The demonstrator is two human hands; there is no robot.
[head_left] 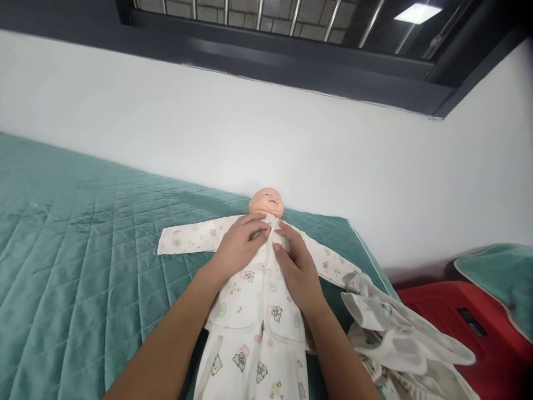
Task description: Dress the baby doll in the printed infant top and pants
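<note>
A baby doll [267, 201] lies on its back on a teal quilted bedspread [75, 244], dressed in a white printed shirt [254, 294] and matching trousers [250, 361]. My left hand [239, 244] rests on the shirt's chest just below the collar, fingers pinching the front edge. My right hand [295, 266] lies next to it on the other side of the opening, fingers pressed on the fabric near the neck. Both sleeves are spread out sideways.
A heap of white baby clothes [395, 333] lies at the bed's right edge. Beside the bed stands a red plastic object [466, 328] with a teal cloth [499, 278] over it. A white wall and a dark window frame are behind.
</note>
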